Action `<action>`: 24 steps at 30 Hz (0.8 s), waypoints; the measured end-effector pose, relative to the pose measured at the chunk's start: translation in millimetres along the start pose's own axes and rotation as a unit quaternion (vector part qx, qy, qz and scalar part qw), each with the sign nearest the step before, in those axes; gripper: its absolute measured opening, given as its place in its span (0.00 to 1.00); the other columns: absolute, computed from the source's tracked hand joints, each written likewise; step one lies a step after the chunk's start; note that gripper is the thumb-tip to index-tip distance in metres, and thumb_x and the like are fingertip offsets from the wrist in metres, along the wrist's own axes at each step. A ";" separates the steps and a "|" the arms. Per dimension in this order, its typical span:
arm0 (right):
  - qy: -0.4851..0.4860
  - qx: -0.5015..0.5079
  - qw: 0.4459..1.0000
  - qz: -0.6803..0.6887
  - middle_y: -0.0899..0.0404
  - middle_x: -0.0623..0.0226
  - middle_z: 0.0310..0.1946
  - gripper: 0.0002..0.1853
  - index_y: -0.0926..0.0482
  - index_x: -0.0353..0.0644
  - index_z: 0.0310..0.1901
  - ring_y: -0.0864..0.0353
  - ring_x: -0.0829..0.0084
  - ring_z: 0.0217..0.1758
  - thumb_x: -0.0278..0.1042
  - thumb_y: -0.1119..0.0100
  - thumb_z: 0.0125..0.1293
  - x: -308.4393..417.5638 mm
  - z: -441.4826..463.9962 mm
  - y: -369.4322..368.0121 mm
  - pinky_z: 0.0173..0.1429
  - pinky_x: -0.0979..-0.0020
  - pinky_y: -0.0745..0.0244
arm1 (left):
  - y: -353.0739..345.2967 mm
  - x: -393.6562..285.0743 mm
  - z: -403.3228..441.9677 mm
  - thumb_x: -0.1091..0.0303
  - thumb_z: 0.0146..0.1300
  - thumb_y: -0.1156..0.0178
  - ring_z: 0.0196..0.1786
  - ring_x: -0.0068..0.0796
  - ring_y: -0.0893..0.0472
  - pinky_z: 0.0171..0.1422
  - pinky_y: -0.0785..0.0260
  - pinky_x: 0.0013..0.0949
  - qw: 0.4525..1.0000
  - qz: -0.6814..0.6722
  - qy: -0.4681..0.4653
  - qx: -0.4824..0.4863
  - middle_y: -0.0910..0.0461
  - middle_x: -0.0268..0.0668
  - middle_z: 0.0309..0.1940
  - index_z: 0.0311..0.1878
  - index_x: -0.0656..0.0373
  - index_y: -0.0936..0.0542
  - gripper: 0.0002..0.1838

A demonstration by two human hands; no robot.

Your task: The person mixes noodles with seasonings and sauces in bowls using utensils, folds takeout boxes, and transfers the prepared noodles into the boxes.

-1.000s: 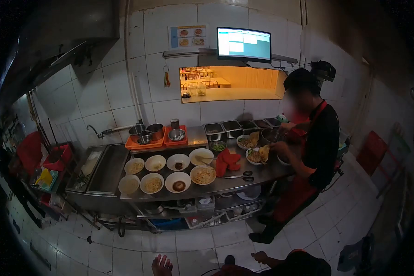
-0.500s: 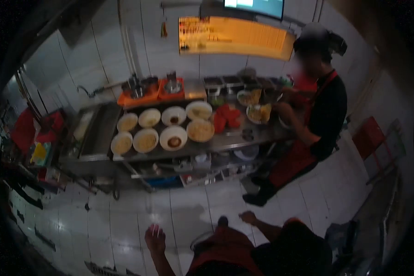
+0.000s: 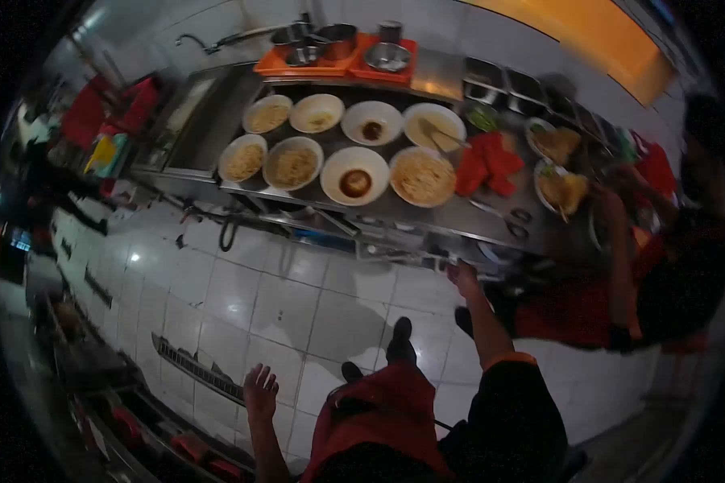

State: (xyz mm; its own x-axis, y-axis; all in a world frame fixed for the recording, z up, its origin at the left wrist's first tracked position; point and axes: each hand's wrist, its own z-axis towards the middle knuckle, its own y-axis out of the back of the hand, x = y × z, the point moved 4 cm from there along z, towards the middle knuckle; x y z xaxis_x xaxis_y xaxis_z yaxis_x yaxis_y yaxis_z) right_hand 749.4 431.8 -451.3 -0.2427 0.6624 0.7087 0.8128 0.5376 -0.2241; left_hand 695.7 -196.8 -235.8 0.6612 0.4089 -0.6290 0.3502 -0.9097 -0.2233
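Note:
My left hand (image 3: 260,392) hangs over the tiled floor with fingers apart, holding nothing. My right hand (image 3: 463,278) reaches toward the front of the steel counter (image 3: 540,241), fingers loosely stretched, with nothing visible in it. White bowls stand on the counter in two rows. In the front row, one bowl (image 3: 325,183) holds dark sauce, and to its right is a bowl of noodles (image 3: 424,179). Behind that, a bowl (image 3: 451,117) has a ladle or spoon resting in it. A red cloth (image 3: 488,163) lies right of the bowls, near scissors (image 3: 517,222).
A co-worker (image 3: 677,274) stands at the counter's right end, hands by a plate of food (image 3: 563,191). Orange trays (image 3: 314,69) with metal pots sit at the back. A shelf (image 3: 395,249) runs under the counter. A floor drain grate (image 3: 197,370) lies left.
My view has moved closer to the counter and tilted down. My right arm now extends forward toward the counter's front. My left hand stays low, with its fingers more spread.

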 end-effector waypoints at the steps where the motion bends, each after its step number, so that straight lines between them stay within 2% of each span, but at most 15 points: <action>1: -0.022 0.016 0.999 0.031 0.20 0.61 0.36 0.15 0.30 0.46 0.50 0.19 0.67 0.39 0.45 0.51 0.68 -4.3 35.2 -5.6 0.43 0.66 0.23 | 6.7 8.8 -0.2 0.53 0.67 0.52 0.50 0.35 0.28 0.53 0.35 0.36 1.000 0.024 0.004 -0.008 0.30 0.40 0.56 0.63 0.57 0.34 0.25; 2: -0.019 0.074 0.990 0.120 0.20 0.64 0.36 0.16 0.28 0.47 0.49 0.20 0.68 0.39 0.48 0.51 0.68 -6.6 58.6 -12.1 0.42 0.66 0.23 | 10.0 15.3 -2.6 0.53 0.67 0.52 0.50 0.35 0.28 0.53 0.35 0.36 0.999 -0.001 -0.021 -0.027 0.30 0.40 0.56 0.63 0.57 0.34 0.25; 3: -0.018 0.109 0.986 0.127 0.21 0.65 0.36 0.17 0.27 0.47 0.48 0.20 0.68 0.40 0.49 0.50 0.68 -5.5 85.9 -16.5 0.42 0.65 0.22 | 11.4 23.7 -9.3 0.52 0.67 0.52 0.51 0.36 0.28 0.54 0.35 0.37 0.999 0.029 -0.017 -0.028 0.30 0.40 0.56 0.63 0.57 0.34 0.26; 4: 0.004 0.044 0.969 0.244 0.22 0.65 0.39 0.17 0.25 0.46 0.47 0.21 0.68 0.44 0.50 0.50 0.67 -8.1 100.8 -25.4 0.44 0.63 0.22 | 10.3 31.5 -17.6 0.52 0.67 0.51 0.52 0.37 0.28 0.55 0.35 0.39 0.997 0.064 -0.006 -0.029 0.29 0.40 0.55 0.63 0.57 0.34 0.26; 5: 0.038 0.004 0.968 0.248 0.23 0.64 0.47 0.21 0.26 0.46 0.51 0.23 0.65 0.51 0.52 0.53 0.67 -19.6 134.7 -21.3 0.52 0.60 0.24 | 7.2 37.8 -24.2 0.52 0.67 0.51 0.52 0.37 0.28 0.55 0.35 0.39 0.997 0.054 -0.017 -0.047 0.29 0.40 0.55 0.63 0.57 0.34 0.26; 6: 0.128 0.053 0.965 0.225 0.26 0.64 0.56 0.24 0.29 0.45 0.56 0.28 0.64 0.58 0.54 0.57 0.68 -20.2 128.7 -25.9 0.63 0.59 0.33 | 4.5 44.2 -30.2 0.52 0.67 0.51 0.52 0.38 0.28 0.55 0.35 0.40 0.996 0.063 -0.003 -0.063 0.28 0.41 0.55 0.63 0.57 0.34 0.26; 7: -0.026 -0.116 0.918 0.379 0.31 0.62 0.61 0.25 0.32 0.45 0.60 0.34 0.62 0.64 0.53 0.59 0.70 -17.0 133.5 -30.9 0.70 0.58 0.43 | 3.1 51.7 -36.3 0.51 0.67 0.51 0.52 0.39 0.27 0.56 0.35 0.41 0.994 0.071 0.014 -0.077 0.28 0.41 0.54 0.63 0.57 0.35 0.27; 13: 0.009 -0.086 0.919 0.386 0.29 0.60 0.57 0.25 0.32 0.43 0.60 0.29 0.65 0.59 0.52 0.57 0.70 -28.5 181.4 -6.6 0.64 0.63 0.34 | -1.1 74.6 -35.9 0.52 0.67 0.51 0.49 0.40 0.25 0.53 0.32 0.43 0.986 0.111 0.057 -0.111 0.27 0.44 0.54 0.65 0.59 0.38 0.29; 17: 0.050 -0.052 0.928 0.366 0.27 0.58 0.54 0.25 0.32 0.41 0.59 0.26 0.66 0.55 0.51 0.56 0.70 -33.9 178.9 25.4 0.59 0.66 0.28 | -28.2 50.4 -27.2 0.53 0.67 0.50 0.46 0.36 0.23 0.50 0.31 0.38 0.985 0.152 0.026 -0.081 0.24 0.42 0.50 0.64 0.60 0.35 0.27; 20: 0.104 -0.047 0.954 0.277 0.27 0.58 0.54 0.25 0.33 0.40 0.60 0.26 0.66 0.55 0.50 0.56 0.71 -21.0 128.8 26.9 0.58 0.66 0.27 | -35.4 33.5 -3.9 0.53 0.67 0.49 0.44 0.33 0.22 0.48 0.31 0.35 0.981 0.187 0.032 -0.034 0.22 0.41 0.48 0.62 0.60 0.32 0.26; 21: 0.130 -0.052 0.969 0.202 0.27 0.58 0.55 0.25 0.33 0.38 0.60 0.26 0.65 0.56 0.50 0.56 0.71 -18.3 99.2 30.1 0.59 0.65 0.28 | -33.0 29.5 4.4 0.53 0.67 0.49 0.43 0.31 0.22 0.47 0.31 0.34 0.979 0.201 0.037 -0.015 0.22 0.40 0.46 0.60 0.60 0.31 0.25; 23: 0.074 -0.109 0.968 0.215 0.26 0.58 0.54 0.21 0.31 0.39 0.58 0.22 0.58 0.50 0.42 0.48 0.67 -10.2 11.2 8.1 0.50 0.63 0.23 | -42.5 15.1 24.2 0.53 0.66 0.47 0.43 0.29 0.22 0.47 0.32 0.32 0.963 0.268 0.037 0.010 0.22 0.38 0.46 0.59 0.60 0.29 0.24; 24: 0.078 -0.106 0.977 0.169 0.25 0.59 0.52 0.22 0.31 0.39 0.58 0.21 0.60 0.47 0.43 0.47 0.67 -12.2 -28.1 -3.7 0.49 0.62 0.22 | -50.0 7.0 31.7 0.53 0.66 0.47 0.43 0.28 0.23 0.47 0.32 0.31 0.959 0.277 0.019 0.050 0.22 0.37 0.46 0.58 0.60 0.28 0.24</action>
State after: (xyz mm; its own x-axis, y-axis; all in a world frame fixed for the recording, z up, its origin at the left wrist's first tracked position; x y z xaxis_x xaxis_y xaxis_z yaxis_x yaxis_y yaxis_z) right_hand 764.2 407.0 -440.3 0.1289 0.6873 0.7149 0.9277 0.1711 -0.3317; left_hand 661.7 -150.7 -252.6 0.7513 -0.1397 -0.6450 -0.1274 -0.9897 0.0660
